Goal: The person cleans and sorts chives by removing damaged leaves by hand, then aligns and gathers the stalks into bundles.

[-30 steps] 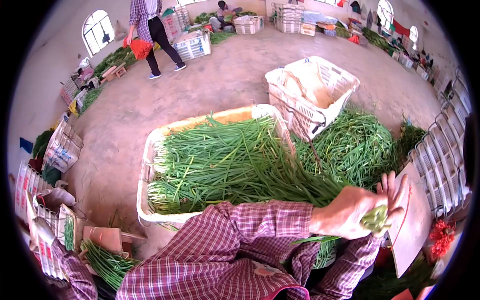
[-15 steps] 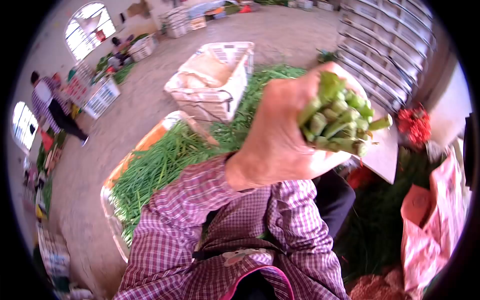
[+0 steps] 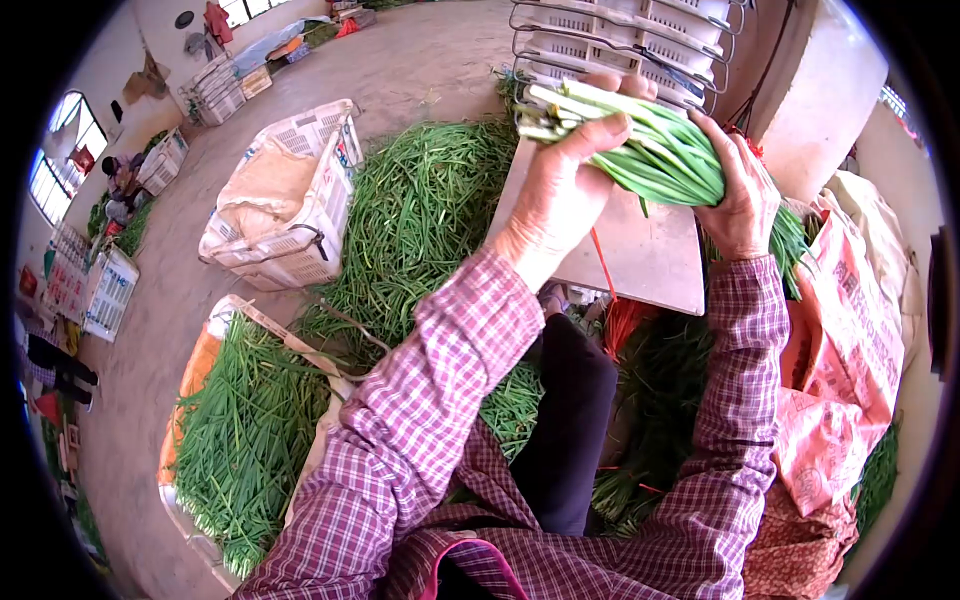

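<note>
Both hands hold a bunch of chives [image 3: 660, 150] up above a pale board [image 3: 640, 265]. The white stem ends point left and the green leaves run right, hanging down past the wrist. My left hand [image 3: 570, 185] grips it near the white ends, thumb in front and fingers partly hidden behind. My right hand [image 3: 742, 195] is closed round the leafy part. Red ties [image 3: 622, 328] hang by the near edge of the board.
Loose chives [image 3: 430, 200] are heaped on the floor. An orange-lined crate [image 3: 190, 400] of chives stands at left, a white crate [image 3: 325, 225] behind it. Stacked crates [image 3: 610, 45] rise beyond the board. Pink sacks [image 3: 840, 370] lie at right. People [image 3: 125, 180] are far left.
The view has swung right. The bunch, earlier seen end-on close to the camera in one visible hand, now lies sideways farther off, and my right hand has come into view holding it.
</note>
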{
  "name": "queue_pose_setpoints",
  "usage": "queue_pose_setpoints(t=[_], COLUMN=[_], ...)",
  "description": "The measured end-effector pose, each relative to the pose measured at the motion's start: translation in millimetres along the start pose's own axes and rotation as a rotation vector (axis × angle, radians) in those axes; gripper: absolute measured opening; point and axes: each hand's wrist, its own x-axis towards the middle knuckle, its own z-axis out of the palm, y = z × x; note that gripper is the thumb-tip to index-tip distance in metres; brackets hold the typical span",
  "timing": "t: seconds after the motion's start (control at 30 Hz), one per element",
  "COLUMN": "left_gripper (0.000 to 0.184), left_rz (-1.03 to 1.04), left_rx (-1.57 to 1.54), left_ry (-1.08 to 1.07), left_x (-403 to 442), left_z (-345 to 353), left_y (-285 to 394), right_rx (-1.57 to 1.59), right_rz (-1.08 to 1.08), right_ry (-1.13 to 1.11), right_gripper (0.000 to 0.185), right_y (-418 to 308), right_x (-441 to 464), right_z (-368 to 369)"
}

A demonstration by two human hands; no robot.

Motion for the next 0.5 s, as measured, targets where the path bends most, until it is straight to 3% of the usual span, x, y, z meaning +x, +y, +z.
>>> queue_pose_setpoints(t=[0.07, 0.23, 0.33, 0.5], left_gripper=[0.033, 0.033, 0.042, 0.047], left_rz=[-0.05, -0.124, -0.187, -0.252], left_rx=[-0.227, -0.334, -0.179, 0.088], left_ry=[0.105, 0.343, 0.365, 0.65], left_x=[1, -19, -29, -43], left_z=[-34, -129, -181, -254], left_y=[-48, -126, -123, -80], right_rx=[-0.065, 0.015, 0.177, 0.224], right_rz=[0.015, 0.126, 0.266, 0.309], right_ry=[-0.177, -0.505, -0.661, -0.863], right_gripper=[0.07, 0.075, 0.072, 0.074], right_y=[30, 77, 73, 77], right_x=[-19, -86, -111, -119], right_z=[17, 102, 156, 204])
